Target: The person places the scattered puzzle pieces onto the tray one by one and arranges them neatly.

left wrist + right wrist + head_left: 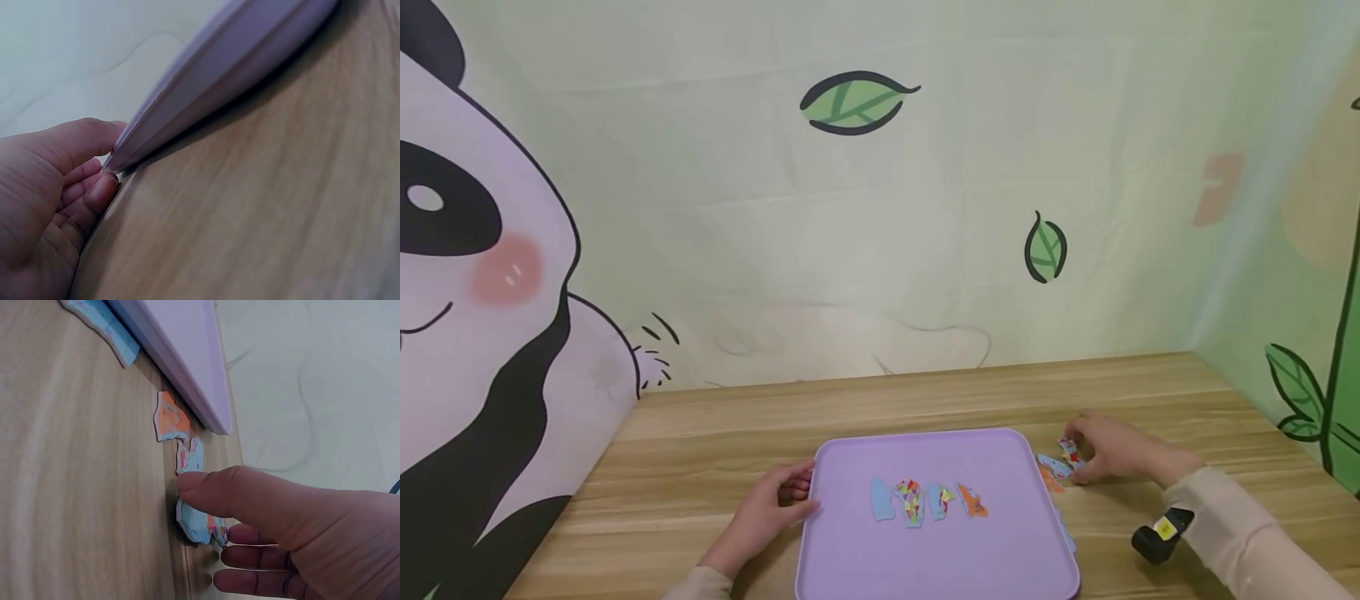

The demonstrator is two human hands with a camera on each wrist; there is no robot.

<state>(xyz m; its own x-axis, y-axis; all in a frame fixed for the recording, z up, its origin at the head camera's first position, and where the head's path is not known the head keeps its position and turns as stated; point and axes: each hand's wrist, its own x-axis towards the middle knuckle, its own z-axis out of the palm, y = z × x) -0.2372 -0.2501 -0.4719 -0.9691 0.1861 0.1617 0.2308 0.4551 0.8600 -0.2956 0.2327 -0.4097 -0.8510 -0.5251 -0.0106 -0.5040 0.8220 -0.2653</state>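
Four puzzle pieces [936,502] lie unjoined on the tray [925,560] the left hand [765,508] pinches, the right hand [1122,450] pinching another piece [194,524] among leftovers [1054,466] lower right.

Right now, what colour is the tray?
The tray is light purple; the head view shows it best.

The tray [936,558] comes through to me as plain lilac; I see one light-blue puzzle piece [882,501], one mostly orange piece [973,502], streaky brown wood grain on the tabletop [647,500], and black-outlined green leaves [853,107] on the pale-green backdrop [700,167].
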